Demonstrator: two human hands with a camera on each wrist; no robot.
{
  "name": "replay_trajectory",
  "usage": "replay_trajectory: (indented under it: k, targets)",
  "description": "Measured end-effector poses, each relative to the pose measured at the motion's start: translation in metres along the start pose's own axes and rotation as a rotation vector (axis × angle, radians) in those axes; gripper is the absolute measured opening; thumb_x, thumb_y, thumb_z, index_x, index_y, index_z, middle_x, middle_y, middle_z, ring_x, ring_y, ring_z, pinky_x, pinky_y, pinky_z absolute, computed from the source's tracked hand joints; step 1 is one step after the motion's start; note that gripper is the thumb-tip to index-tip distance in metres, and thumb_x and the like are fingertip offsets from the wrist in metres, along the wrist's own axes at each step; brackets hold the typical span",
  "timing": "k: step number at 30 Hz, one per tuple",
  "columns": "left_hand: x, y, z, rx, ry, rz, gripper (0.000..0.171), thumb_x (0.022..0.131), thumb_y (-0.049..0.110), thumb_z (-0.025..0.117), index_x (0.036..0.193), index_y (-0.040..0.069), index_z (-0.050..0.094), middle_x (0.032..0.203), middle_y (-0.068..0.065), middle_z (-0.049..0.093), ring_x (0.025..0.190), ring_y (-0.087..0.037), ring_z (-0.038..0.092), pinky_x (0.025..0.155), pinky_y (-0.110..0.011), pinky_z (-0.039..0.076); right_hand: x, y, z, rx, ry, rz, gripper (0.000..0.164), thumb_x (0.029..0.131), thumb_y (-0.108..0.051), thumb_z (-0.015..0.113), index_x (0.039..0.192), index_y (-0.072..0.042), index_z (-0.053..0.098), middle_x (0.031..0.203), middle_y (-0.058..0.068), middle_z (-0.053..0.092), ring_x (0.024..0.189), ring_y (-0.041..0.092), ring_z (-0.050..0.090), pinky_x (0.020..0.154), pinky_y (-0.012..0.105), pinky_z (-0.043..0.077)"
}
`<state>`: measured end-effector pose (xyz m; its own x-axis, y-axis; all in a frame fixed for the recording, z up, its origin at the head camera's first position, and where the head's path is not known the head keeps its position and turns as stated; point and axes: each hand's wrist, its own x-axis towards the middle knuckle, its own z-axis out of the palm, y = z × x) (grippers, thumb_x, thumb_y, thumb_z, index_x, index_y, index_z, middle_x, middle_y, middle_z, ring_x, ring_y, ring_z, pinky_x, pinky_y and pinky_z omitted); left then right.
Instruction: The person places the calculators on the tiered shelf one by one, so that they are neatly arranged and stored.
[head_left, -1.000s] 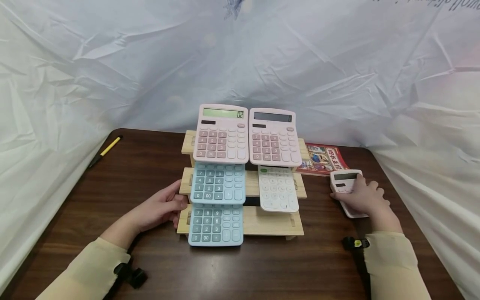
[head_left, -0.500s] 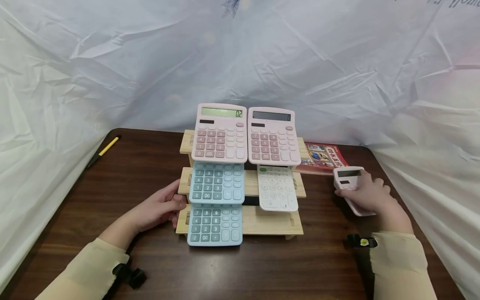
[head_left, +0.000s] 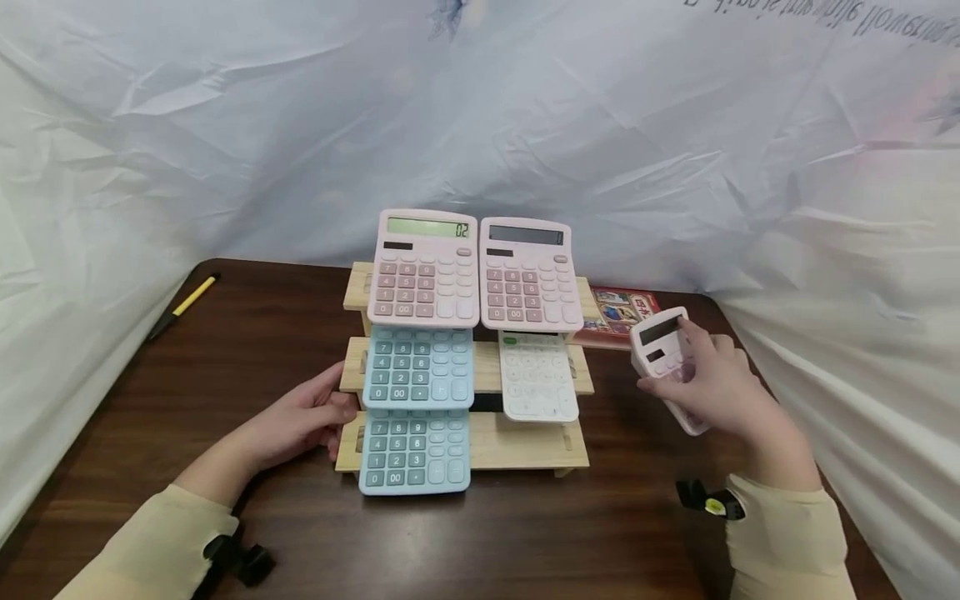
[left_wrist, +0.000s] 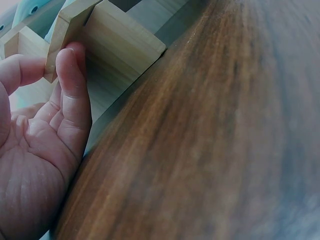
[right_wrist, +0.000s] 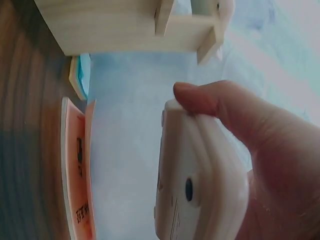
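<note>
My right hand (head_left: 716, 379) grips a pale pink calculator (head_left: 660, 333) by its sides, tilted above the right part of the table. In the right wrist view its underside with a round dark foot (right_wrist: 189, 190) faces the camera, and the thumb lies over one edge. My left hand (head_left: 303, 417) pinches the left side of a three-tier wooden rack (head_left: 525, 450); the left wrist view has fingertips on both sides of a wooden board (left_wrist: 67, 35). Two pink calculators (head_left: 425, 267) stand on the top tier. A blue calculator (head_left: 418, 371) and a white calculator (head_left: 538, 379) share the middle, another blue calculator (head_left: 415, 450) the bottom.
A red illustrated book (head_left: 618, 312) lies behind the rack's right side. A yellow and black pen (head_left: 183, 304) is at the table's far left. White sheeting (head_left: 480, 125) hangs close behind and beside the dark wooden table (head_left: 450, 550).
My right hand has lifted the pink calculator off the table, tilted it and brought it left towards the rack. The left hand keeps its hold on the rack. The head view has shifted slightly.
</note>
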<state>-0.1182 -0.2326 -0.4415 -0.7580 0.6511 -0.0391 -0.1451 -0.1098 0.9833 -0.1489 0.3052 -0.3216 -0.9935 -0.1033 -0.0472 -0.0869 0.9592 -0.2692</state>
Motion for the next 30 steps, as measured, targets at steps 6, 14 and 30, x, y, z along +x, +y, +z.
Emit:
replay_trajectory:
  k: [6,14,30]
  targets:
    - [0.0,-0.001,0.0,-0.001,0.011,-0.023,0.061,0.102,0.005,0.046,0.152,0.022,0.015,0.114,-0.032,0.059,0.075,-0.037,0.062,0.058,-0.051,0.055,-0.028,-0.013,0.008,-0.014,0.0,-0.04,0.119,0.07,-0.072,0.07,0.153,-0.005,0.019,0.126,0.034,0.036,0.103,0.045,0.038,0.069,0.052,0.041]
    - [-0.002,-0.001,-0.001,-0.019,0.015,-0.013,0.062,0.101,0.003,0.046,0.152,0.019,0.015,0.112,-0.033,0.059,0.073,-0.034,0.063,0.056,-0.05,0.055,-0.067,-0.027,0.026,-0.009,0.049,-0.28,0.11,0.067,-0.067,0.076,0.152,-0.016,0.03,0.128,0.014,0.046,0.105,0.029,0.043,0.075,0.05,0.044]
    - [-0.004,0.001,-0.001,0.007,0.031,-0.039,0.064,0.101,0.006,0.048,0.153,0.023,0.014,0.113,-0.031,0.06,0.074,-0.034,0.063,0.058,-0.05,0.055,-0.102,-0.052,0.051,0.004,0.013,-0.516,0.114,0.056,-0.055,0.088,0.151,-0.029,0.032,0.136,-0.002,0.039,0.118,0.014,0.037,0.086,0.038,0.03]
